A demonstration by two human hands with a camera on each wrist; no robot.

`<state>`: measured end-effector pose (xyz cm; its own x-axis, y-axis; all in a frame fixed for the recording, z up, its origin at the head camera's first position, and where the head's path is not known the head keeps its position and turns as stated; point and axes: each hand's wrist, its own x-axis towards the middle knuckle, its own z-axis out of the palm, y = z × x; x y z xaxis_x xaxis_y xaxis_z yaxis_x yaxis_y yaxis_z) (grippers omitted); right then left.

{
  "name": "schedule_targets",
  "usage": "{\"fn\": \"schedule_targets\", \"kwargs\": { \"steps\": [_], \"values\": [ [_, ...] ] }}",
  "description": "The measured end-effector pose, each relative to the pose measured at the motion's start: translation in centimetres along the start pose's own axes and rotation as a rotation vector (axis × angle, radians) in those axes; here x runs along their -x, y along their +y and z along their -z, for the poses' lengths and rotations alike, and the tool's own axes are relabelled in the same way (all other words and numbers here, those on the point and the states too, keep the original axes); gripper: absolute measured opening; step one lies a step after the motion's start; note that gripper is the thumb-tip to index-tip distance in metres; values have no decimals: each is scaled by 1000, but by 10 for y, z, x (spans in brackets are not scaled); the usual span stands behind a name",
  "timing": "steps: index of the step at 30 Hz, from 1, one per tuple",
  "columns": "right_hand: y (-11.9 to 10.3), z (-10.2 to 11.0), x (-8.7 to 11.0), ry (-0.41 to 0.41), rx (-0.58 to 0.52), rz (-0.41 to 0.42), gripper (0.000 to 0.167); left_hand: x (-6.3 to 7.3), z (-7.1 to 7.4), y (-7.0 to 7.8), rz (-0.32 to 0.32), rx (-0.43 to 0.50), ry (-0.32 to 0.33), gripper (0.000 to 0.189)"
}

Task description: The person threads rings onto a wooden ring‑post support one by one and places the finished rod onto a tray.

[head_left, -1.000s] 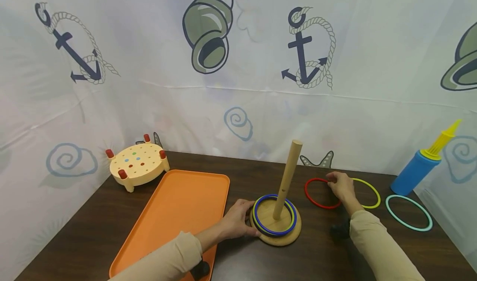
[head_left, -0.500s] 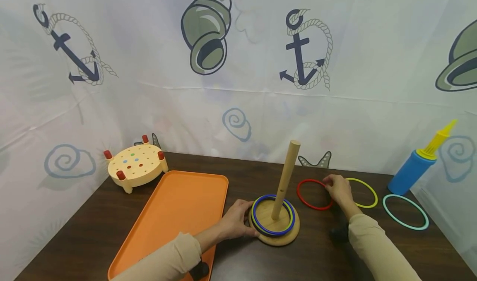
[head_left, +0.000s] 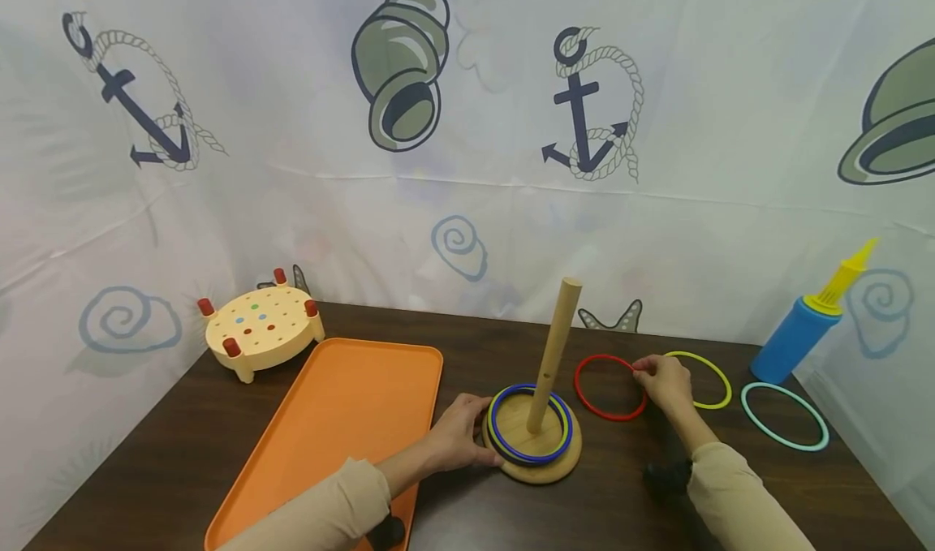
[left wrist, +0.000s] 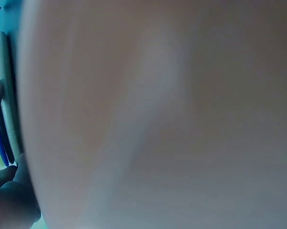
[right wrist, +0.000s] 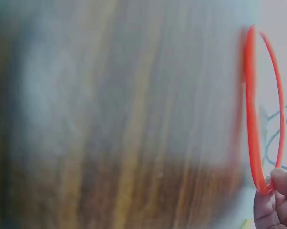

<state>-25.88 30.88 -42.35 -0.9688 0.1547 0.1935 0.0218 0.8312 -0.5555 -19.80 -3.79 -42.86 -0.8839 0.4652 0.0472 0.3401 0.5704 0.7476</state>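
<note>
A wooden ring-toss stand stands upright on the dark table, with blue and yellow-green rings around its peg at the base. My left hand holds the left edge of its round base, thumb at the near side and fingers at the far side. In the left wrist view, the base's rim shows between thumb and fingers; blurred skin fills most of that picture. My right hand pinches the right side of a red ring between thumb and fingers. In the right wrist view, the red ring stretches beyond the fingertips.
A yellow ring and a pale turquoise ring lie to the right. Behind them leans a blue pump with a yellow top. An orange tray lies left, near a cream pegged board. A printed curtain hangs behind.
The red ring has shifted slightly left, towards the stand, with my right hand at its edge. My left hand stays at the base. The head view has turned a little to the right.
</note>
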Motion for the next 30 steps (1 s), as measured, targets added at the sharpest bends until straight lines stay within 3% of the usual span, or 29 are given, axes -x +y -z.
{"fn": "schedule_targets", "kwargs": {
  "steps": [7, 12, 15, 19, 26, 30],
  "values": [
    [-6, 10, 8, 72, -131, -51, 17, 0, 0, 1, 7, 24, -10, 81],
    [-16, 23, 11, 79, -369, -116, 22, 1, 1, 2, 6, 51, -14, 81],
    [-25, 32, 14, 73, -535, -117, 28, 1, 1, 2, 5, 44, -14, 81],
    [-41, 45, 18, 78, -669, -118, 33, 0, 1, 2, 1, 34, -14, 80],
    [-74, 73, 25, 63, -962, -98, 5, 0, 0, 0, 2, 53, -19, 79],
    [-95, 85, 28, 41, -1066, -53, 6, 0, 0, -1, 0, 58, -21, 79]
  ]
}}
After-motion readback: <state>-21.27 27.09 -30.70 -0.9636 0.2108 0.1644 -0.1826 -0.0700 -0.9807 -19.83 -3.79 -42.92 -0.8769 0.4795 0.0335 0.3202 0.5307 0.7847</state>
